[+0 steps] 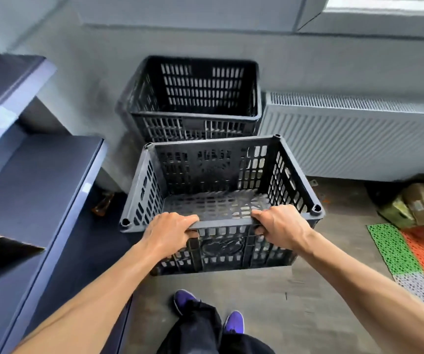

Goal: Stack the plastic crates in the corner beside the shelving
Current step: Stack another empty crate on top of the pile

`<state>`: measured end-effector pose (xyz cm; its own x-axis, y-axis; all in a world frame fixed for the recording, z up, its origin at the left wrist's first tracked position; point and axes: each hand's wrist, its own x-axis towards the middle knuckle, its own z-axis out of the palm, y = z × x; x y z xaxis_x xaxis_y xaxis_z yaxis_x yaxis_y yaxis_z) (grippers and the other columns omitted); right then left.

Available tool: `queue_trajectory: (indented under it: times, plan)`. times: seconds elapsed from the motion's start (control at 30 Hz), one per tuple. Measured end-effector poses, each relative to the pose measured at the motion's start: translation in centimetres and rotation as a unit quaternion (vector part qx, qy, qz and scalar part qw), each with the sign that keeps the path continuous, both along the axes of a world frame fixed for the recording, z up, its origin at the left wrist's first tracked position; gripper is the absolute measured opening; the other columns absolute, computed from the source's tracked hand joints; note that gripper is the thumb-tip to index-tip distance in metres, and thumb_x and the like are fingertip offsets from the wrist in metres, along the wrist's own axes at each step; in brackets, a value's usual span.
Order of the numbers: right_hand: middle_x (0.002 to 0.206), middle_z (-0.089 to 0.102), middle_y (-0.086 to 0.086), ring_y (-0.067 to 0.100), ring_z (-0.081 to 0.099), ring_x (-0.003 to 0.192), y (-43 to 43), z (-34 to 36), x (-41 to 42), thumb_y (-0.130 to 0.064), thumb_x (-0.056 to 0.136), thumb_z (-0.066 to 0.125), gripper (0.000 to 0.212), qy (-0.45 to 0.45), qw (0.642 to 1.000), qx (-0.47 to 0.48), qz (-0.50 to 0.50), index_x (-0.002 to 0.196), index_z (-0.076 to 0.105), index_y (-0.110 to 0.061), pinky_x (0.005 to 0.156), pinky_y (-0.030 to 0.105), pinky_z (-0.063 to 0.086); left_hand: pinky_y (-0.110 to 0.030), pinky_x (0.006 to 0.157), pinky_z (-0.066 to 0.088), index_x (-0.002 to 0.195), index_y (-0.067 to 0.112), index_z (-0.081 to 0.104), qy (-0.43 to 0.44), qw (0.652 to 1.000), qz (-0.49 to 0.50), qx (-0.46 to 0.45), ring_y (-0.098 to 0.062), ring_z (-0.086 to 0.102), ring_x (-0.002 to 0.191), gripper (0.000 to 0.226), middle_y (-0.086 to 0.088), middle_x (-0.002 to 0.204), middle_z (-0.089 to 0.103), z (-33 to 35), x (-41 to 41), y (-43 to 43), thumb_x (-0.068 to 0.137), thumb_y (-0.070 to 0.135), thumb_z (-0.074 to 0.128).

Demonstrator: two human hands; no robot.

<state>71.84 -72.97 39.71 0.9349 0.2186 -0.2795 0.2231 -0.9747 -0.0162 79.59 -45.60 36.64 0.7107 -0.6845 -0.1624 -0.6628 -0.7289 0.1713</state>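
Note:
I hold a black slotted plastic crate [292,180] by its near rim, upright and empty, above the floor. My left hand [170,232] grips the rim left of centre and my right hand [280,226] grips it right of centre. Behind it, in the corner against the grey wall, stands another black crate [195,118], also open-topped and empty. It appears to sit higher than floor level; what is under it is hidden by the held crate. Dark shelving [40,180] runs along the left.
A white radiator [346,139] is on the wall right of the corner crate. Cardboard boxes [420,203] and a green, orange and grey mat [410,261] lie on the floor at right. A brown object [102,204] lies by the shelving. My feet in purple shoes [234,321] are below.

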Motion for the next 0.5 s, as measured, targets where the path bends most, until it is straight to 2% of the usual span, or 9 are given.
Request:
queue_trajectory:
  times: [0.1, 0.23, 0.4, 0.5]
  plan:
    - [0.093, 0.069, -0.003, 0.025, 0.067, 0.085, -0.6, 2.7, -1.1, -0.029, 0.089, 0.056, 0.021, -0.034, 0.999, 0.007, 0.005, 0.107, 0.049, -0.02, 0.061, 0.034, 0.043, -0.035, 0.059, 0.047, 0.093, 0.027, 0.054, -0.02, 1.0, -0.004, -0.001, -0.025, 0.066, 0.073, 0.021, 0.004, 0.075, 0.068, 3.5, -0.5, -0.7, 0.093, 0.048, 0.057]
    - [0.093, 0.069, -0.004, 0.025, 0.067, 0.084, -0.9, 6.2, -2.1, -0.029, 0.087, 0.057, 0.02, -0.083, 0.996, 0.021, 0.006, 0.104, 0.049, -0.02, 0.065, 0.037, 0.053, -0.033, 0.057, 0.037, 0.096, 0.026, 0.053, -0.063, 0.998, -0.012, 0.01, -0.025, 0.066, 0.075, 0.022, 0.004, 0.076, 0.068, 8.1, -1.1, -0.8, 0.094, 0.048, 0.055]
    - [0.093, 0.068, -0.005, 0.024, 0.068, 0.079, -1.0, 10.4, -2.9, -0.032, 0.087, 0.06, 0.023, -0.157, 0.987, 0.026, 0.031, 0.105, 0.051, -0.02, 0.064, 0.04, 0.055, -0.035, 0.061, 0.045, 0.098, 0.027, 0.051, -0.116, 0.993, -0.016, 0.009, -0.026, 0.067, 0.079, 0.024, 0.002, 0.08, 0.07, 13.3, -1.6, -0.2, 0.094, 0.051, 0.054]
    - [0.09, 0.069, -0.007, 0.022, 0.069, 0.076, -1.2, 12.6, -2.7, -0.036, 0.089, 0.061, 0.023, -0.198, 0.979, 0.013, 0.04, 0.104, 0.051, -0.021, 0.06, 0.036, 0.053, -0.037, 0.072, 0.053, 0.112, 0.03, 0.055, -0.145, 0.989, -0.018, -0.006, -0.024, 0.069, 0.082, 0.03, 0.001, 0.083, 0.072, 15.9, -1.3, 0.0, 0.093, 0.054, 0.055]
